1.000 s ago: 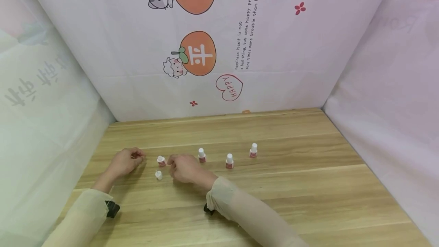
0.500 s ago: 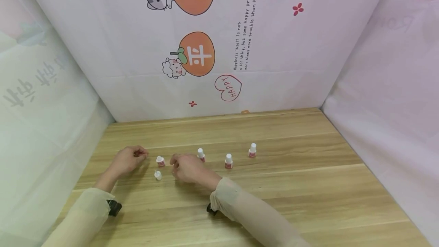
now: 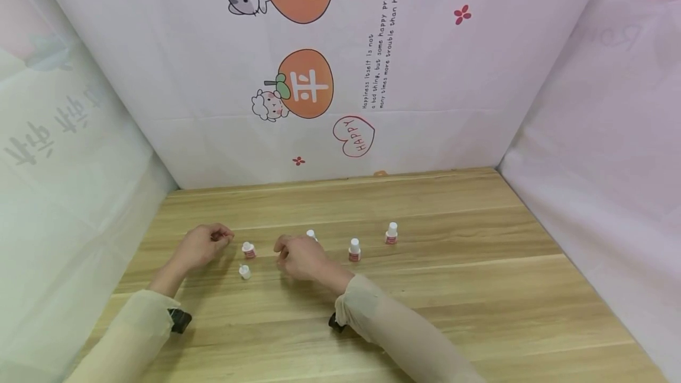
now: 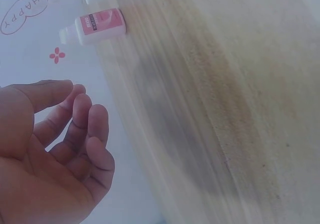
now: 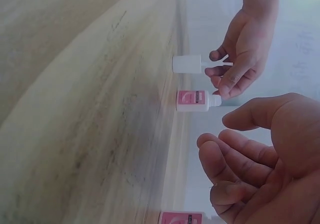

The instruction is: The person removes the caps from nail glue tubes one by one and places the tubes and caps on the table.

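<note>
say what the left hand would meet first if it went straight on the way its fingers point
Most likely the uncapped bottle, just beyond the fingertips of the left hand; depth is unclear, so it might pass behind or over it.

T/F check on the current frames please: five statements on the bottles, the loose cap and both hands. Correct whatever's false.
1. The uncapped bottle stands upright. True.
2. The loose cap sits on top of the uncapped bottle. False: it stands on the table apart from the bottle, with its thin stem up.
3. The right hand grips a bottle. False: it holds nothing.
4. The left hand holds no bottle. True.
5. In the head view, the capped bottles are all to the left of the uncapped one. False: all three are to its right.
</note>
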Demonstrator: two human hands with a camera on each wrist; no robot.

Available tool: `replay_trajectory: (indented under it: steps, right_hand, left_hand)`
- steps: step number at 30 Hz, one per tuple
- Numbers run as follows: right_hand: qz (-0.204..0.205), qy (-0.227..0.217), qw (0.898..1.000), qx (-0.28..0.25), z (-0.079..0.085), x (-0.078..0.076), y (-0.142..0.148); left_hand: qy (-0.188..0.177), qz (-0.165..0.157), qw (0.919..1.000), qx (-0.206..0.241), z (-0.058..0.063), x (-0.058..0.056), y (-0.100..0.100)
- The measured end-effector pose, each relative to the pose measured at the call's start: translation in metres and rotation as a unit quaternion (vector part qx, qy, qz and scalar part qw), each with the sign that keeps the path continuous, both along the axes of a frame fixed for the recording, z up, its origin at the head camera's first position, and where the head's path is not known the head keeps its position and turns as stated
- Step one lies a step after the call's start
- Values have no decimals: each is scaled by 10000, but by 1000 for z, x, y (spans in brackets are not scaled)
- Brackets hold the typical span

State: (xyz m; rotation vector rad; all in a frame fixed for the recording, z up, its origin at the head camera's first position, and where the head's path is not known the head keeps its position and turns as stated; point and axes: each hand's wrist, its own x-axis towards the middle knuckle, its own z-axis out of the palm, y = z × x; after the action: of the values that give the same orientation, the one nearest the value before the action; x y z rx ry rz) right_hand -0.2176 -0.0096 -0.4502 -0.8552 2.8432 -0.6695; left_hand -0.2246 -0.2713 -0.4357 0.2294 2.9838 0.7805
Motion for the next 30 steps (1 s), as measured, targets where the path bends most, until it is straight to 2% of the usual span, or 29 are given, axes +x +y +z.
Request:
replay_trajectory:
  steps: [15,22,30]
  right_hand:
    - [-51,61,9998,-186,10,3,16]
    - [-98,-4,9994,-320,14,4,22]
    - [-57,-34,9997,-238,17,5,28]
  left_hand:
    - [82,-119,9998,98,3,-3,5]
    - [101,-194,9996,174,8,-1,12]
    - [122,-211,9996,151,10,0,18]
